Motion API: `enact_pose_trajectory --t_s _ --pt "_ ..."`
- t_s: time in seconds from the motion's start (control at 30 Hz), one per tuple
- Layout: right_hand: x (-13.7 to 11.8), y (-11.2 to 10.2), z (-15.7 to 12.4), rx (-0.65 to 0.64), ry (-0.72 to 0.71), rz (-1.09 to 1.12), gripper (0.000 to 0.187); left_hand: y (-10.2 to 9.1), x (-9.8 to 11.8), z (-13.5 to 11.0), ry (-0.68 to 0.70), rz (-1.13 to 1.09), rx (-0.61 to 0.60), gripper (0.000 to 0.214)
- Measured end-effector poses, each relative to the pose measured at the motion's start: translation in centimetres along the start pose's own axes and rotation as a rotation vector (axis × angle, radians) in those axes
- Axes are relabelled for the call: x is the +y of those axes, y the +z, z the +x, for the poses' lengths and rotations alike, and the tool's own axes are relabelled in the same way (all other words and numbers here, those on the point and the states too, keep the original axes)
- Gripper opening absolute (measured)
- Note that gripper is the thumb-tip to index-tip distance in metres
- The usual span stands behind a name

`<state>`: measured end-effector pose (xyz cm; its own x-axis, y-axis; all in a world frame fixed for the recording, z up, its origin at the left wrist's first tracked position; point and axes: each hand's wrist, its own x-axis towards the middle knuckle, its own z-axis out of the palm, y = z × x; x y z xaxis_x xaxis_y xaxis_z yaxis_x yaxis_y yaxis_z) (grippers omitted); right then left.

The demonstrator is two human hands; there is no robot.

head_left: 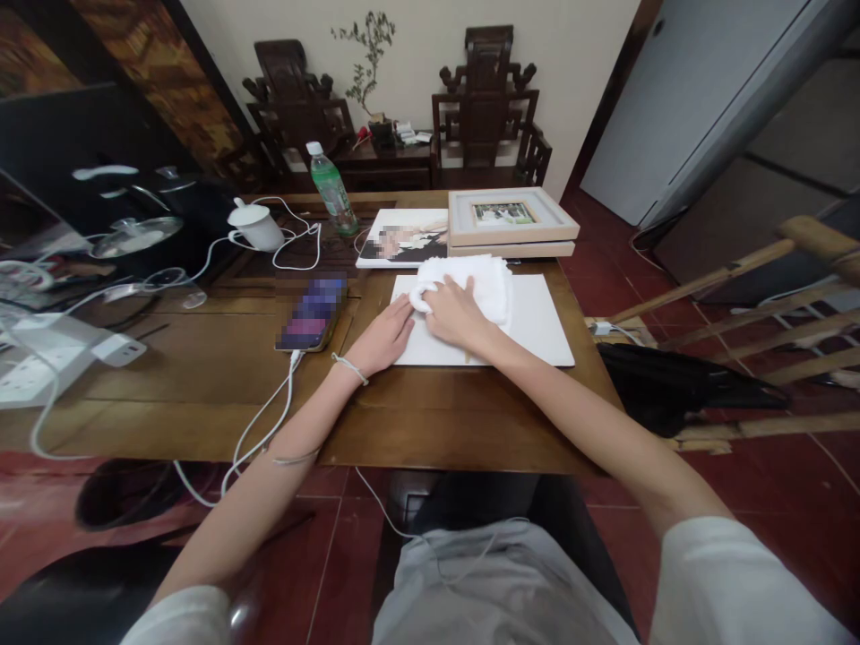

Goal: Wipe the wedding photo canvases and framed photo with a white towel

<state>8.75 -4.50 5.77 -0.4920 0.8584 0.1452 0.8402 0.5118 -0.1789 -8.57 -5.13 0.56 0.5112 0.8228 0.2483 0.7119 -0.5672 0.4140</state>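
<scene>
A white cloth (494, 288), like a small towel, lies partly folded on a flat white board (537, 327) on the wooden table. My right hand (457, 313) presses on the cloth, its fingers curled into it near the bunched left end. At the board's left edge, my left hand (388, 336) rests flat with its fingers stretched out, the fingertips beside the cloth. Just behind the board lies a photo panel (403, 237) with a printed picture, and to its right sit stacked wooden picture frames (514, 219).
On the left of the table (202, 385) are a phone (313, 313) on a charging cable, a white lidded cup (255, 224), a green-labelled bottle (332, 190) and a white power strip (60, 358). Wooden chairs (487, 107) stand by the wall. A wooden rack (732, 313) is at right.
</scene>
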Motion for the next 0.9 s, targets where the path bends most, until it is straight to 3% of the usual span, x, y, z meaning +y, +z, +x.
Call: enact_pose_trajectory --t_s 0.27,0.37,0.47,0.73,0.8,0.9 --pt "-4.3 -2.5 -8.8 -0.168 -0.114 0.032 0.036 0.5 -1.0 -0.3 -0.023 0.014 -0.011 0.053" --pt "-4.9 -3.2 -10.1 -0.208 -0.143 0.069 0.029 0.5 -1.0 -0.3 -0.031 0.019 0.001 0.054" --pt "-4.0 -3.3 -8.9 -0.183 -0.101 0.050 0.032 0.5 -0.9 -0.2 -0.030 0.026 -0.006 0.054" --pt "-0.4 -1.4 -1.2 -0.050 0.094 0.024 0.038 0.2 -0.1 0.0 -0.028 -0.036 0.018 0.053" --pt "-0.7 -0.8 -0.1 -0.021 0.135 0.019 0.039 0.1 0.2 0.1 -0.057 -0.120 0.071 0.052" --pt "-1.9 -0.3 -0.1 -0.017 0.090 0.034 0.042 0.0 0.3 0.3 -0.211 -0.323 0.216 0.051"
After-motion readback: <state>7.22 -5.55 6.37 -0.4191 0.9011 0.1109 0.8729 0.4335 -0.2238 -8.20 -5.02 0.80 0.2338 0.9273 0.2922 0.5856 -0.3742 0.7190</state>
